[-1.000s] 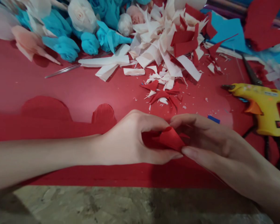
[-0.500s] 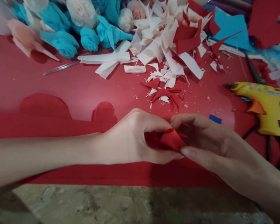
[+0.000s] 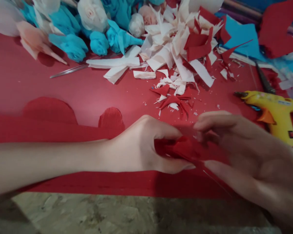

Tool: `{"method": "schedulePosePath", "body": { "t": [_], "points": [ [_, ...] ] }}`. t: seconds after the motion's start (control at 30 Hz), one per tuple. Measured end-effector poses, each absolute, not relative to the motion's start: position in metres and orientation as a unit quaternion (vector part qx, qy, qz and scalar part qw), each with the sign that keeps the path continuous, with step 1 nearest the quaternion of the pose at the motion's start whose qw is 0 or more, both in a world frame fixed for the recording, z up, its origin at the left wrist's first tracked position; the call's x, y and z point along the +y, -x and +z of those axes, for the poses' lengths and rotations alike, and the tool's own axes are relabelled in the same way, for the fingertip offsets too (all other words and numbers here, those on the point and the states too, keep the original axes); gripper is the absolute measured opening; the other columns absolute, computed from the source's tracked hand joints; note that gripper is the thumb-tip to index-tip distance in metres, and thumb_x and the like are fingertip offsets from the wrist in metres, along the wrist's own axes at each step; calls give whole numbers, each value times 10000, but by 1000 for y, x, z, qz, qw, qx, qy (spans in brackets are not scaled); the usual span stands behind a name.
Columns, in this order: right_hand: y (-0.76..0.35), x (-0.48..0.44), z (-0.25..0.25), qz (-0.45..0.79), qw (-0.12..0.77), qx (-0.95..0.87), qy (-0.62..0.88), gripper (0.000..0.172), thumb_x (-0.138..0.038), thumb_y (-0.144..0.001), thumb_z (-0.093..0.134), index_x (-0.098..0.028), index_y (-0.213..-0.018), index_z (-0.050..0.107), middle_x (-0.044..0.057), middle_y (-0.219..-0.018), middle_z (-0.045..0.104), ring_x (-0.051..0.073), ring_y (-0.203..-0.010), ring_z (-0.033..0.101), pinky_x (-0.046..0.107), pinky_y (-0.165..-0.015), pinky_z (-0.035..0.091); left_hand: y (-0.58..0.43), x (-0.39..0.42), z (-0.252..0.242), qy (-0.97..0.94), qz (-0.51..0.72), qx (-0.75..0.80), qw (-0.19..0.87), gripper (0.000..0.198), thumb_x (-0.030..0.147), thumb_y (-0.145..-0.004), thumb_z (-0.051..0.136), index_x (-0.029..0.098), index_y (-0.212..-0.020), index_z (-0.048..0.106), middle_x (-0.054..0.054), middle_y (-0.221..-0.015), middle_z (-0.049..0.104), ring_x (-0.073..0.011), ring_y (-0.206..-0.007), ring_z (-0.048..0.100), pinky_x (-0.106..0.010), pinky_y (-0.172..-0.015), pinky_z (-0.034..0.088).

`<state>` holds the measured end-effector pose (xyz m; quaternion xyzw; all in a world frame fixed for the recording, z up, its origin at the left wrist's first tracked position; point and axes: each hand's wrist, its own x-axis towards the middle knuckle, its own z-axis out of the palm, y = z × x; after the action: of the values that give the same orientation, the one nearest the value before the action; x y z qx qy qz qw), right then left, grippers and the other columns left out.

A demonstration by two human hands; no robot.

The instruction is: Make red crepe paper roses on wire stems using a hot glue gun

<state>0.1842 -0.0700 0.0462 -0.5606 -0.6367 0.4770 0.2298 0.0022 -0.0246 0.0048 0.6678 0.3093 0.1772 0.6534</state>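
My left hand (image 3: 151, 146) is closed around a folded piece of red crepe paper (image 3: 184, 148), which shows between thumb and fingers. To its right, my right hand (image 3: 244, 156) is apart from the paper, thumb and fingers spread and slightly blurred. A thin pale strand runs below the right thumb. Just beyond the left wrist are a small rounded red paper petal (image 3: 111, 118) and a wider rounded red paper piece (image 3: 50, 110), lying on the red table (image 3: 83, 87).
A yellow glue gun (image 3: 274, 110) lies at the right. White and red paper scraps (image 3: 168, 58) are heaped at the back middle. Blue, white and peach paper flowers (image 3: 73, 47) crowd the back left, near a thin metal rod (image 3: 68, 71). The table's front edge borders a mottled floor.
My right hand has let go of the red paper and moved right, its fingers opening wider. My left hand keeps its hold, nearly still. The view has shifted slightly.
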Motion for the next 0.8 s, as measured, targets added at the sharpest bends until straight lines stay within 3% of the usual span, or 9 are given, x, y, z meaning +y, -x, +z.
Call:
{"method": "schedulePosePath", "body": {
  "t": [0.13,0.23,0.33,0.53,0.8],
  "points": [
    [-193,-72,54,359,233,-711,559,197,-209,-724,620,-303,-887,561,-17,-983,488,125,-905,499,193,-779,429,-2,-22,7,-701,155,279,638,144,250,-715,639,113,-756,659,-12,-668,636,-98,-591,554,-158,-539,439],
    [-195,-72,54,321,213,-759,525,99,-269,-763,595,-314,-849,612,-13,-923,495,95,-790,513,191,-671,434,-2,-22,6,-700,164,278,638,147,247,-710,637,101,-728,648,1,-612,601,-75,-536,507,-148,-481,405],
    [-193,-69,54,284,195,-800,491,131,-227,-784,567,-283,-866,653,-1,-859,524,76,-717,524,178,-578,435,-3,-22,5,-704,148,292,631,195,274,-710,627,80,-718,635,13,-562,552,-57,-483,448,-140,-424,362],
    [-190,-65,52,264,208,-821,462,187,-113,-753,566,-234,-829,686,6,-800,534,67,-699,502,178,-576,430,-2,-23,2,-700,168,268,641,184,243,-711,631,61,-738,635,-15,-601,599,-73,-537,502,-130,-477,414],
    [-187,-65,49,277,219,-812,465,118,-105,-740,599,-185,-801,659,4,-803,545,72,-752,501,190,-633,436,-2,-23,3,-655,185,255,687,108,153,-714,631,92,-801,648,7,-667,646,-55,-578,551,-99,-529,439]
  ]
}}
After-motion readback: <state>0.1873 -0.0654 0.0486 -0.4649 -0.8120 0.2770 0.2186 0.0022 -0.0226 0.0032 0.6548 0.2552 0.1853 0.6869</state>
